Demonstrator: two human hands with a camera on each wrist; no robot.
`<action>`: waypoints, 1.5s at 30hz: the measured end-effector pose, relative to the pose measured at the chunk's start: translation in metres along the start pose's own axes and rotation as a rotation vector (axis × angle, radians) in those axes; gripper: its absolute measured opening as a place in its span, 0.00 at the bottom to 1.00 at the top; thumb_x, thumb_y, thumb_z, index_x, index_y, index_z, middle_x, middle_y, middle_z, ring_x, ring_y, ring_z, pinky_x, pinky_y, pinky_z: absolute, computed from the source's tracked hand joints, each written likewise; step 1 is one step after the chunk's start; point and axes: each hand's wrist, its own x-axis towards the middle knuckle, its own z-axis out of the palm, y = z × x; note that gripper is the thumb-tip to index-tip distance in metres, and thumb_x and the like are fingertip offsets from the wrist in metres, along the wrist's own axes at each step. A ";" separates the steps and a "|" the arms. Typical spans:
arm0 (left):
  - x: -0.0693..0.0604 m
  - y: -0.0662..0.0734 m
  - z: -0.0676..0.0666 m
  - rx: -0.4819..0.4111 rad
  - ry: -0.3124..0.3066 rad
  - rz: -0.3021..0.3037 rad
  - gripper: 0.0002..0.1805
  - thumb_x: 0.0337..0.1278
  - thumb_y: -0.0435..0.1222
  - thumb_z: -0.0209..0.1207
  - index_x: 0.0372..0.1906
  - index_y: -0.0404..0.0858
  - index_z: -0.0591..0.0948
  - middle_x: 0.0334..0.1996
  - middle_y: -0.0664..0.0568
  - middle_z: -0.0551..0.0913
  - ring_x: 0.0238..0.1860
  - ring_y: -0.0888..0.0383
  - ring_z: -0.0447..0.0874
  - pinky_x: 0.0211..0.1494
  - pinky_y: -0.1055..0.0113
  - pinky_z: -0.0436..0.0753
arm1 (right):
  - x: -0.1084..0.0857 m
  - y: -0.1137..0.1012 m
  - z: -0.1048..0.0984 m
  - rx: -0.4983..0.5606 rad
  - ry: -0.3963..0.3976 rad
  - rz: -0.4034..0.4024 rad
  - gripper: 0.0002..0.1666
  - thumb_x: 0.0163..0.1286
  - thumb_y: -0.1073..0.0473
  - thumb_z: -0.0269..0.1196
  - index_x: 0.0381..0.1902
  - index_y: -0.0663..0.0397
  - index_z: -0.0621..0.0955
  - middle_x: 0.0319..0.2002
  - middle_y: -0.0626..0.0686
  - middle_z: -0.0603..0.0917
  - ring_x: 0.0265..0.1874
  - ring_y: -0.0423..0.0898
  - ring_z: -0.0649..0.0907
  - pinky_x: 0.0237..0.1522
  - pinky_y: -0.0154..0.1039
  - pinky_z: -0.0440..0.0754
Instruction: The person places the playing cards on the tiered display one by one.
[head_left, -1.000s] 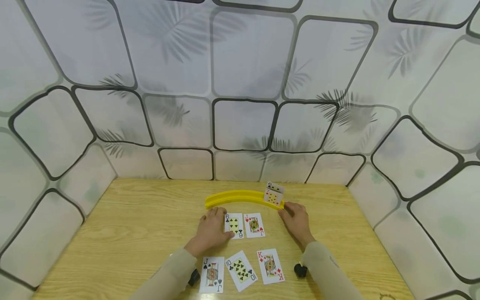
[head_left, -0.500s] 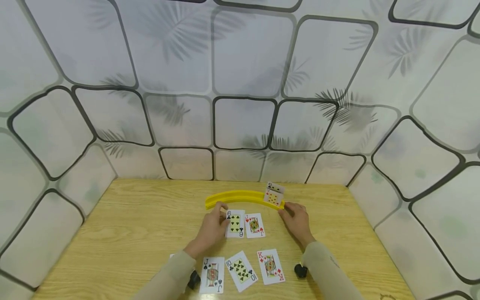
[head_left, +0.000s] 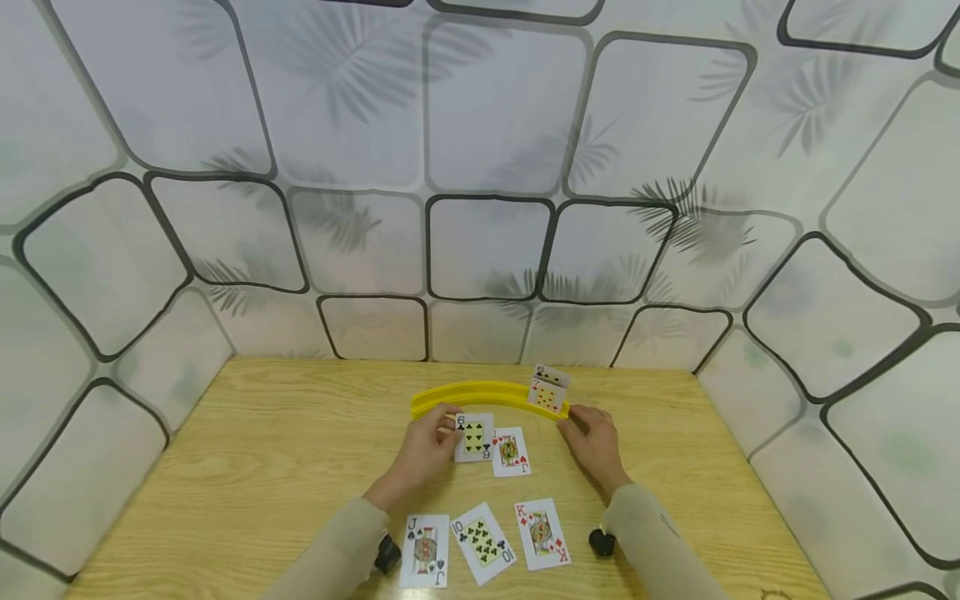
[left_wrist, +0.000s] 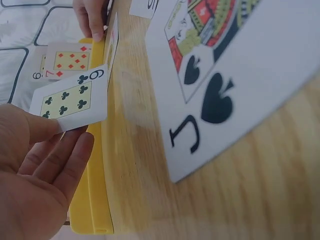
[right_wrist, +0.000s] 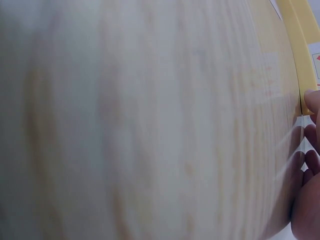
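Note:
My left hand (head_left: 420, 454) pinches the six of clubs (head_left: 474, 437) by its left edge. In the left wrist view that playing card (left_wrist: 75, 97) is tilted up off the table, face showing, in front of the curved yellow card holder (head_left: 472, 389). At the holder's right end, my right hand (head_left: 597, 446) grips it between thumb and fingers; the right wrist view catches the thumb on the yellow end (right_wrist: 306, 102). Standing in the holder near that end are a seven of diamonds (head_left: 546, 397) and, behind it, a black six (head_left: 552, 375).
On the wooden table (head_left: 285, 433) a jack of hearts (head_left: 512, 454) lies face up, partly under the six's edge in the head view. Nearer lie the jack of spades (head_left: 424, 550), ten of clubs (head_left: 483, 542) and king of diamonds (head_left: 542, 533). A patterned wall (head_left: 487, 250) closes the back.
My left hand has picked the six of clubs up from the table and moved it slightly away from me, toward the holder. The right hand and the holder have stayed in place.

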 end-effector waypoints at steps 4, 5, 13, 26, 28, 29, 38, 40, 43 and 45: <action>0.004 0.002 0.001 0.009 0.027 0.005 0.15 0.70 0.27 0.63 0.58 0.38 0.83 0.42 0.44 0.88 0.33 0.60 0.84 0.33 0.73 0.83 | 0.001 0.000 0.001 -0.004 -0.001 0.001 0.25 0.71 0.59 0.70 0.61 0.68 0.83 0.63 0.68 0.84 0.68 0.66 0.75 0.73 0.64 0.71; 0.005 0.003 0.001 0.013 0.032 0.003 0.15 0.70 0.27 0.63 0.58 0.38 0.83 0.42 0.45 0.88 0.33 0.61 0.83 0.33 0.73 0.82 | 0.001 0.000 0.001 -0.005 -0.001 0.000 0.25 0.71 0.59 0.70 0.62 0.68 0.83 0.63 0.68 0.83 0.68 0.66 0.75 0.73 0.64 0.71; 0.015 0.010 0.002 0.017 0.052 0.016 0.13 0.72 0.28 0.63 0.57 0.38 0.84 0.44 0.46 0.88 0.41 0.56 0.86 0.44 0.66 0.88 | 0.001 0.000 -0.001 -0.003 -0.011 0.010 0.26 0.72 0.59 0.70 0.62 0.68 0.83 0.64 0.68 0.83 0.68 0.66 0.74 0.73 0.64 0.70; 0.035 0.017 0.008 0.015 0.085 0.087 0.11 0.71 0.27 0.63 0.54 0.35 0.85 0.44 0.44 0.90 0.44 0.51 0.90 0.47 0.60 0.90 | -0.002 0.002 0.000 0.006 0.005 -0.003 0.25 0.72 0.58 0.70 0.61 0.67 0.83 0.63 0.68 0.84 0.67 0.67 0.75 0.71 0.67 0.71; 0.037 0.019 0.008 0.012 0.087 0.089 0.12 0.71 0.28 0.63 0.55 0.35 0.84 0.43 0.45 0.90 0.43 0.52 0.89 0.46 0.62 0.90 | -0.003 0.001 0.000 0.010 0.007 -0.005 0.25 0.72 0.58 0.70 0.61 0.68 0.83 0.62 0.68 0.83 0.67 0.67 0.75 0.71 0.67 0.71; 0.039 0.019 0.008 0.008 0.091 0.092 0.12 0.71 0.28 0.63 0.56 0.34 0.84 0.43 0.45 0.90 0.43 0.53 0.88 0.46 0.63 0.90 | -0.003 0.001 0.000 0.010 0.007 -0.005 0.26 0.72 0.57 0.70 0.61 0.68 0.83 0.63 0.69 0.83 0.67 0.67 0.75 0.71 0.68 0.71; 0.053 0.023 0.009 -0.020 0.098 0.108 0.12 0.72 0.28 0.62 0.56 0.35 0.85 0.42 0.46 0.90 0.41 0.56 0.85 0.46 0.66 0.86 | -0.001 0.001 -0.002 0.003 -0.026 0.008 0.27 0.73 0.56 0.69 0.64 0.68 0.82 0.65 0.69 0.82 0.69 0.67 0.73 0.73 0.66 0.70; 0.056 0.024 0.010 -0.024 0.098 0.101 0.12 0.73 0.29 0.62 0.57 0.35 0.85 0.42 0.46 0.89 0.41 0.56 0.85 0.45 0.66 0.86 | 0.000 0.002 -0.001 0.004 -0.023 0.010 0.27 0.73 0.56 0.69 0.63 0.68 0.82 0.65 0.68 0.82 0.69 0.67 0.74 0.73 0.66 0.70; 0.062 0.026 0.013 -0.022 0.105 0.099 0.12 0.74 0.30 0.61 0.57 0.35 0.85 0.42 0.44 0.89 0.41 0.56 0.84 0.46 0.65 0.86 | 0.000 0.003 0.000 0.004 -0.008 0.006 0.27 0.73 0.56 0.69 0.63 0.69 0.82 0.64 0.68 0.83 0.68 0.67 0.74 0.72 0.66 0.71; 0.065 0.028 0.014 -0.016 0.113 0.095 0.12 0.75 0.30 0.61 0.57 0.35 0.85 0.43 0.44 0.89 0.42 0.55 0.84 0.47 0.64 0.86 | 0.000 0.004 0.002 0.004 -0.001 0.008 0.27 0.72 0.56 0.70 0.62 0.69 0.82 0.63 0.68 0.83 0.68 0.66 0.75 0.72 0.66 0.71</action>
